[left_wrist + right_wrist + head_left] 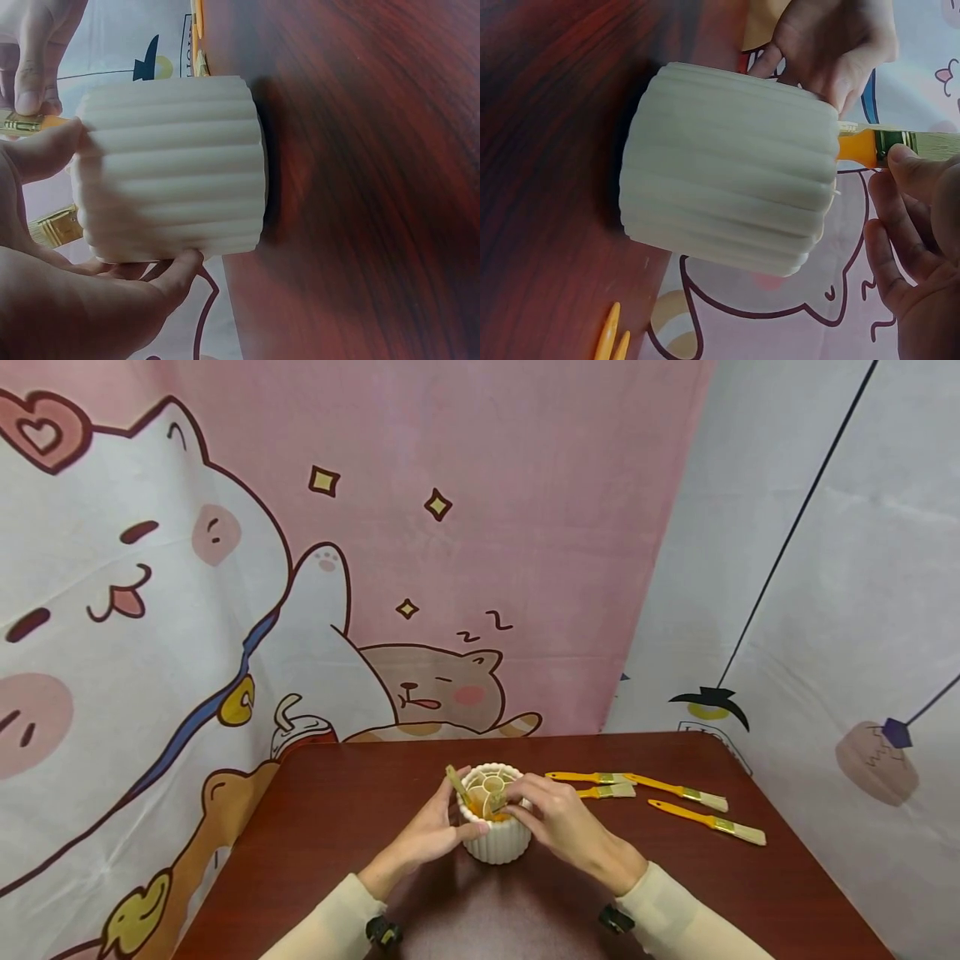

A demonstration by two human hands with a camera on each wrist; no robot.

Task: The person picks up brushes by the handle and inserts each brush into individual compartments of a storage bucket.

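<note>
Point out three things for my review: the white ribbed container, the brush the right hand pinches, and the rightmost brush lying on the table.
White ribbed container point(172, 169): left wrist view, middle of its side wall.
Pinched brush point(895, 139): right wrist view, its metal band.
Rightmost brush point(703, 818): head view, its yellow handle.

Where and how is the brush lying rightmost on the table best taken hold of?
Probably by its yellow handle, pinched across from above by the right hand once that is free. This brush lies flat, apart from the other brushes, its slim handle pointing left, towards that hand, and its bristles pointing away.
</note>
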